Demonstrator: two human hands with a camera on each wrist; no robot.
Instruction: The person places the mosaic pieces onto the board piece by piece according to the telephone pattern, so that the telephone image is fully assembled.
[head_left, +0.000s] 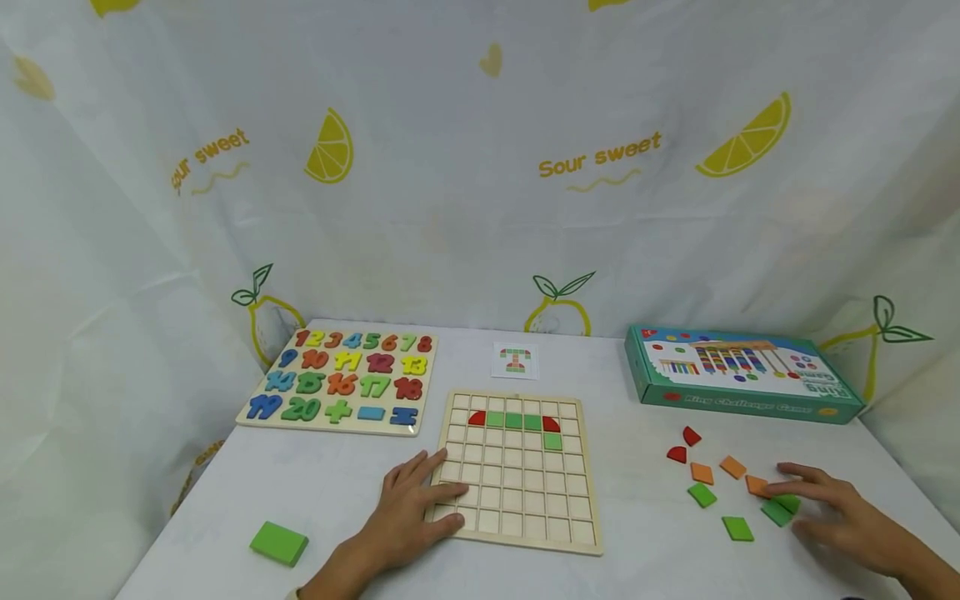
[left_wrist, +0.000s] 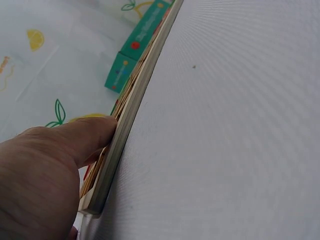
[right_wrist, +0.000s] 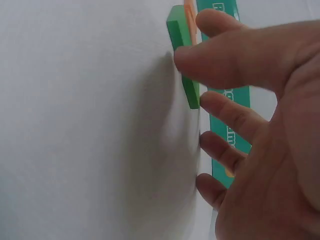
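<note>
My left hand point(head_left: 411, 508) rests on the lower left of a wooden grid board point(head_left: 513, 500), fingers spread over its edge; in the left wrist view the thumb point(left_wrist: 92, 134) touches the board's rim. Along an upper row sit a red quarter-round tile point(head_left: 477, 418), several green square tiles point(head_left: 513, 421) and another red quarter-round tile point(head_left: 551, 424), with one green tile point(head_left: 552, 442) below. At the right, my right hand point(head_left: 843, 517) reaches over two green tiles point(head_left: 776, 513) lying together. In the right wrist view its fingers are apart, the thumb point(right_wrist: 215, 59) in front of green tile edges point(right_wrist: 181, 35).
Loose orange point(head_left: 732, 467), green point(head_left: 738, 528) and red tiles point(head_left: 677, 454) lie right of the board. A pattern card point(head_left: 515, 373) and a boxed game point(head_left: 742, 403) stand behind. Left are a number puzzle point(head_left: 337, 379) and a green block point(head_left: 279, 543).
</note>
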